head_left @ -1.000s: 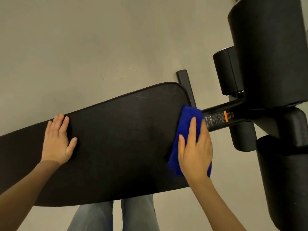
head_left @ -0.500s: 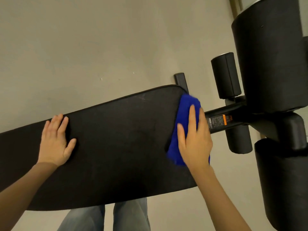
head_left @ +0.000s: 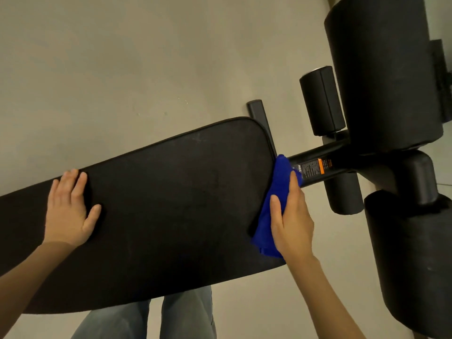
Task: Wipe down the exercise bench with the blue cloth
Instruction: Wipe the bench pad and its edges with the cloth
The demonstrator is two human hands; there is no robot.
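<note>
Beside blue cloth (head_left: 275, 192), perhaps foam rollers (head_left: 322, 101).

Plain beige floor (head_left: 122, 57) under soft light.
A few tiny pale specks (head_left: 182, 100) dot the floor's smooth, matte surface.

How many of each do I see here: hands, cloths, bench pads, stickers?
hands: 2 (left hand, right hand)
cloth: 1, blue
bench pad: 1, black
sticker: 1
total: 5
</note>
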